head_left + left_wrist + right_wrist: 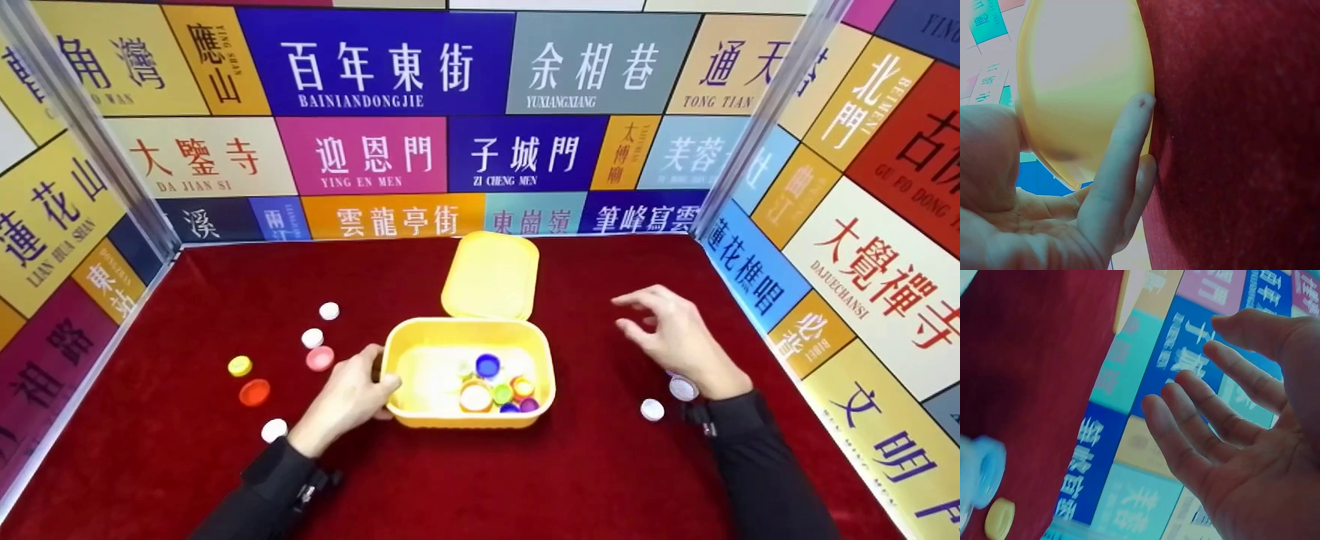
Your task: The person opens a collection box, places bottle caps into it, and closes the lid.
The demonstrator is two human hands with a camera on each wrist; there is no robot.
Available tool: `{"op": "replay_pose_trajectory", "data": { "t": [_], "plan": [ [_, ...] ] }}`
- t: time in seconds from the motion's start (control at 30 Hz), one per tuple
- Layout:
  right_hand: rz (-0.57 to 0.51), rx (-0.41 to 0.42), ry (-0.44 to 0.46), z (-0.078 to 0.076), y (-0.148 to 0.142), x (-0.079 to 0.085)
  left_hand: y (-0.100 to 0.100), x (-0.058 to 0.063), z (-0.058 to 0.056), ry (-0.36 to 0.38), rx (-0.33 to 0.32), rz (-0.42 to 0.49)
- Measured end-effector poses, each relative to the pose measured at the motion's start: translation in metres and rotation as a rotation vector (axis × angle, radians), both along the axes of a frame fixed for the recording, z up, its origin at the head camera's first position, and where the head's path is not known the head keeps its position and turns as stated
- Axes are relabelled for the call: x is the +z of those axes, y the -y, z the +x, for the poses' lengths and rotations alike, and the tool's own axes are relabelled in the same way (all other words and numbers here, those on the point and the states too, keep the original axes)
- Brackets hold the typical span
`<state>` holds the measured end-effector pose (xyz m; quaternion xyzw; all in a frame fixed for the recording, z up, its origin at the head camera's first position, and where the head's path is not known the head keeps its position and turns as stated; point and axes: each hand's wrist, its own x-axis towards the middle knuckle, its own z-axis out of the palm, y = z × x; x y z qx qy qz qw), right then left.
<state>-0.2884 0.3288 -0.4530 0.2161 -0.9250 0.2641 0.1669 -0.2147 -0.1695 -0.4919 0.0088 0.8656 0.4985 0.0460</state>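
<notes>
A yellow plastic box (466, 421) stands in the middle of the red tabletop. Several bottle caps lie inside it, among them a dark blue cap (487, 366) and a white-topped one (476, 396). My left hand (346, 394) grips the box's left end, thumb at the rim; in the left wrist view its fingers (1120, 169) lie along the outer wall. To the right of the box hovers my right hand (679, 334), fingers spread and holding nothing. Two pale caps, one a white cap (652, 409), lie below this hand.
Behind the box lies its yellow lid (491, 276). Left of my left hand are scattered white caps, a pink cap (320, 358), a yellow cap (240, 366) and a red cap (254, 392). Printed panels (375, 60) wall the table at the back and sides.
</notes>
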Motion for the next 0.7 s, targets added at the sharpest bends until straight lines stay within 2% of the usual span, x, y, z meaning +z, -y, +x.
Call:
{"op": "replay_pose_trajectory", "data": {
  "t": [0.33,0.5,0.7],
  "plan": [
    [0.059,-0.146,0.115,-0.012,-0.055,-0.013,0.0,0.0,0.0,0.016,-0.001,-0.009],
    [0.118,-0.178,0.225,-0.015,-0.077,-0.019,0.0,0.0,0.0,0.012,-0.001,-0.013],
    [0.183,-0.189,0.358,-0.011,-0.092,-0.02,0.0,0.0,0.0,0.014,-0.003,-0.001]
  ]
}}
